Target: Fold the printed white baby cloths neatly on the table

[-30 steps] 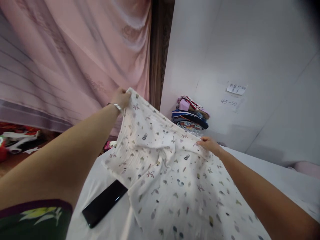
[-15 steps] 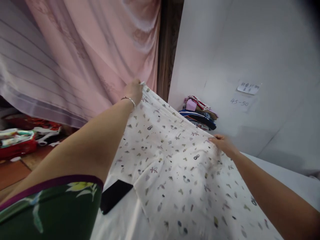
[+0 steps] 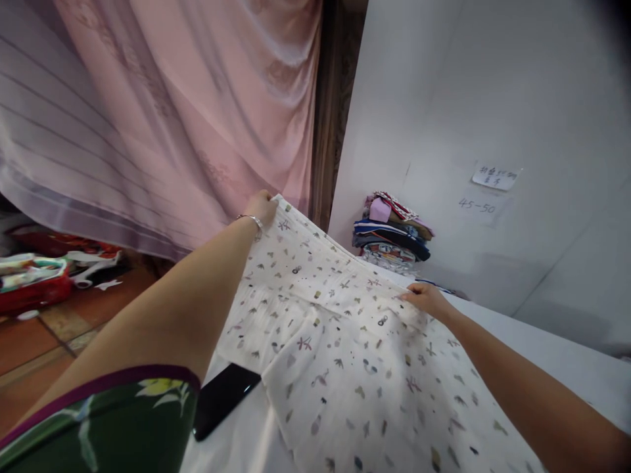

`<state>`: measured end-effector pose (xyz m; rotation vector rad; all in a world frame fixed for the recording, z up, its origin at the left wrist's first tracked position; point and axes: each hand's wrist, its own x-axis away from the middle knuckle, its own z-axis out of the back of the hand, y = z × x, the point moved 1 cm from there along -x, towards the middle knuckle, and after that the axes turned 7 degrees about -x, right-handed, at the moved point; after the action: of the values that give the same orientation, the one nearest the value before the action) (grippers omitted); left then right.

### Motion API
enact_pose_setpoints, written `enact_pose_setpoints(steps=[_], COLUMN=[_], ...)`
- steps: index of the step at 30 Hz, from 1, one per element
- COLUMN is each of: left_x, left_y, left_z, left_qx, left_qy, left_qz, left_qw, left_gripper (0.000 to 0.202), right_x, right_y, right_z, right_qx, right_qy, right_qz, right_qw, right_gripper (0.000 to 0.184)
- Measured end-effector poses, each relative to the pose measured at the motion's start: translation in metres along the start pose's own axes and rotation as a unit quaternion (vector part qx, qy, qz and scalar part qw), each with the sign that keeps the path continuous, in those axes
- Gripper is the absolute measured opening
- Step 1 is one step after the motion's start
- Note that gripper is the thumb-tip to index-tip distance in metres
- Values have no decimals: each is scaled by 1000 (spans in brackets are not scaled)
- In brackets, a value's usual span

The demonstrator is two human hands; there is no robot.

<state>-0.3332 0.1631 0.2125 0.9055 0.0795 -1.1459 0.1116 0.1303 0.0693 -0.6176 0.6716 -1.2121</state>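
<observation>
A white garment with a small scattered print, apparently a pair of trousers (image 3: 345, 328), is spread across the white surface before me. My left hand (image 3: 263, 207), with a bracelet at the wrist, is closed on the far left corner of its top edge. At the right end of that edge, my right hand (image 3: 428, 299) pinches the cloth between thumb and fingers. The edge hangs stretched between both hands, slightly raised. Below my left forearm lies a black phone (image 3: 224, 399), beside the cloth.
A stack of folded clothes (image 3: 392, 230) stands at the far end against the white wall (image 3: 473, 98). A pink curtain (image 3: 221, 98) hangs at the left. On the tiled floor (image 3: 29, 348) is a red basket (image 3: 39, 295) with items inside.
Both hands have lowered the garment's top edge, the left hand most clearly. More of the clothes stack shows behind it. Both hands keep their hold.
</observation>
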Motion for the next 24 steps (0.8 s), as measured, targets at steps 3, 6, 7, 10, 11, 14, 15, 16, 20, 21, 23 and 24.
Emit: enact_pose_setpoints(steps=[3, 6, 7, 10, 11, 14, 15, 16, 20, 21, 23, 24], left_x=[-3, -9, -12, -18, -19, -19, -18, -17, -10, -7, 0, 3], left_y=[-9, -18, -20, -24, -24, -21, -19, -17, -4, 0, 7, 11], left_z=[-8, -19, -22, -31, -33, -36, -36, -36, -30, -27, -19, -14], left_qx=[-20, 1, 13, 37, 40, 54, 61, 69, 103, 116, 145, 158], left_qy=[5, 13, 15, 17, 17, 28, 34, 41, 69, 77, 93, 99], left_qz=[6, 22, 30, 44, 42, 24, 14, 2, -55, -69, -92, -103], left_qw=[1000, 1000, 999, 998, 998, 998, 997, 997, 991, 988, 981, 977], left_gripper=[14, 13, 13, 14, 14, 16, 17, 18, 23, 23, 23, 23], right_x=[0, -3, -4, -8, -9, -10, -10, -10, -10, -10, -10, -11], right_y=[5, 16, 20, 29, 31, 34, 33, 31, 6, -3, -22, -33], right_z=[-2, -3, -3, -5, -6, -8, -8, -8, -10, -12, -18, -22], right_qx=[-7, -24, -29, -26, -19, 1, 7, 14, 30, 31, 33, 35], right_qy=[-40, -38, -32, -23, -26, -40, -42, -45, -72, -79, -89, -93], right_qz=[-10, -28, -34, -34, -29, -27, -32, -37, -25, -19, -13, -9], right_qw=[999, 999, 999, 999, 999, 999, 999, 998, 997, 996, 995, 995], right_gripper=[33, 36, 37, 36, 35, 32, 31, 30, 25, 25, 30, 33])
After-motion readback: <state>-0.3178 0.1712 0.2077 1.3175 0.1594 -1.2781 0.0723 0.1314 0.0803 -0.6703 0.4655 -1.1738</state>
